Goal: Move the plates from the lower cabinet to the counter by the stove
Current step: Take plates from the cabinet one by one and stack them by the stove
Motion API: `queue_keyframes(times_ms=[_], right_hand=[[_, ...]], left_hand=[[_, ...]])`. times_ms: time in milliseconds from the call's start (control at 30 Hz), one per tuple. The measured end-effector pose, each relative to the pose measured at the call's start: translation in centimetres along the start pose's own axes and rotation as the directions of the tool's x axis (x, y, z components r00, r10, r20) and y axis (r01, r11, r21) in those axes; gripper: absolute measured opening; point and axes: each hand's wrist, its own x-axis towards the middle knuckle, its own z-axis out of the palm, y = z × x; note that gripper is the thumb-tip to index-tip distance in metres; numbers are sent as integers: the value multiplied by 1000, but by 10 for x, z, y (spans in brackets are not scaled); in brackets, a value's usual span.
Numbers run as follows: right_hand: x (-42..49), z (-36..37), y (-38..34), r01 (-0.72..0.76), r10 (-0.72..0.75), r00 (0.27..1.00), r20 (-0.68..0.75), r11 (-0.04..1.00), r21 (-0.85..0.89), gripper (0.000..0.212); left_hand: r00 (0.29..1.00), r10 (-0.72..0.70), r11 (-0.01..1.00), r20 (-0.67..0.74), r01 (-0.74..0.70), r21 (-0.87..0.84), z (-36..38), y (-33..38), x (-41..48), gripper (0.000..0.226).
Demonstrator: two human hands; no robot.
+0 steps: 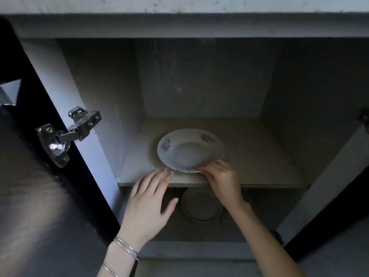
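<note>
Cabinet door (pixel 40 196) open at left, hinge (pixel 67 134) exposed. Left hand (pixel 148 202) spread flat, fingertips at shelf (pixel 259 156) edge, just beside floral plate (pixel 189 149). Right hand (pixel 221 176) pinches plate's near rim. Second plate (pixel 201 206) on lower level beneath.

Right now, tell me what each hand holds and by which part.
The right hand grips the plate on the shelf by its near rim. The left hand is open, fingertips at the rim, holding nothing.
</note>
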Motion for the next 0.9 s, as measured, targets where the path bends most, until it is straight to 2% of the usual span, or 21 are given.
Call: queue_keyframes(times_ms=[300, 767, 900], right_hand=[[-54, -34, -9, 97, -89, 989, -118, 993, 61, 9], [-58, -41, 0, 76, -67, 996, -58, 980, 184, 14], [-51, -42, 3, 167, -156, 985, -80, 973, 162, 7]], left_hand=[[995, 65, 997, -74, -67, -31, -5, 19, -14, 58], [993, 105, 994, -60, -108, -34, 3, 21, -18, 56], [990, 119, 991, -76, -123, -49, 3, 22, -14, 56]])
